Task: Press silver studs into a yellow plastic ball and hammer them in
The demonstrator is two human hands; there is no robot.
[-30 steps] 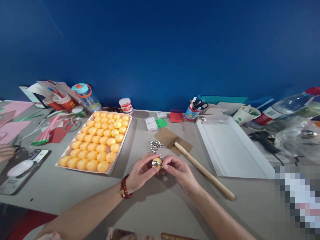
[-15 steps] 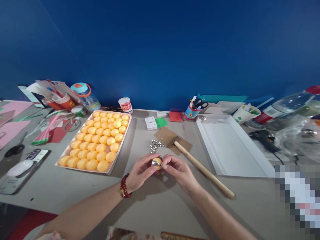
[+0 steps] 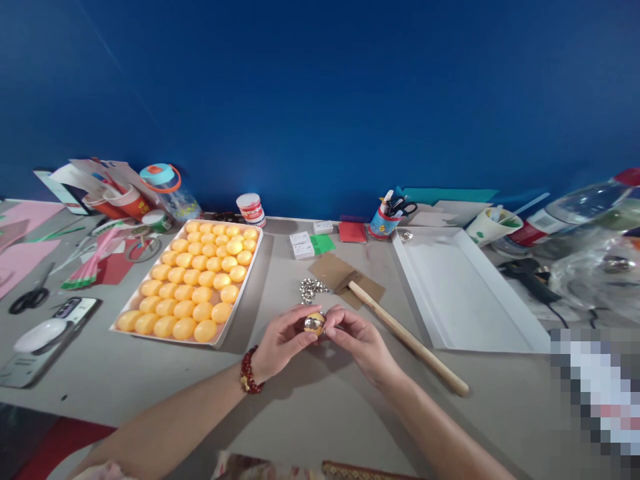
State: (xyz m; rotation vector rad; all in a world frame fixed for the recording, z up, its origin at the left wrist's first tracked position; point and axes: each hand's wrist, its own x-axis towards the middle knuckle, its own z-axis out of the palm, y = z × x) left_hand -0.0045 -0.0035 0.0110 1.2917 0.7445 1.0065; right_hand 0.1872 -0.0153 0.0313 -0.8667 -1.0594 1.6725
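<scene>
My left hand (image 3: 284, 340) is closed around an orange ping-pong ball (image 3: 315, 331) that has a shiny silver band of metal across its front. Thumb and index finger of my right hand (image 3: 356, 343) are pinched together against the ball's right side. Whatever sits between those fingertips is too small to make out. Just beyond the hands lies a small pile of silver metal pieces (image 3: 311, 289). A hammer (image 3: 407, 337) with a wooden handle rests to the right, its head on brown cardboard (image 3: 327, 268).
At left stands a tray of orange balls (image 3: 219, 343); at right, a white tray (image 3: 480, 293) with a silver piece in its far corner. Small white boxes (image 3: 303, 245), a pen cup (image 3: 384, 225) and a glue gun (image 3: 530, 280) lie farther back. A phone (image 3: 80, 308) is at far left.
The ball has turned slightly in my fingers, so its silver band shows wider and lies differently. Both hands stay in nearly the same place.
</scene>
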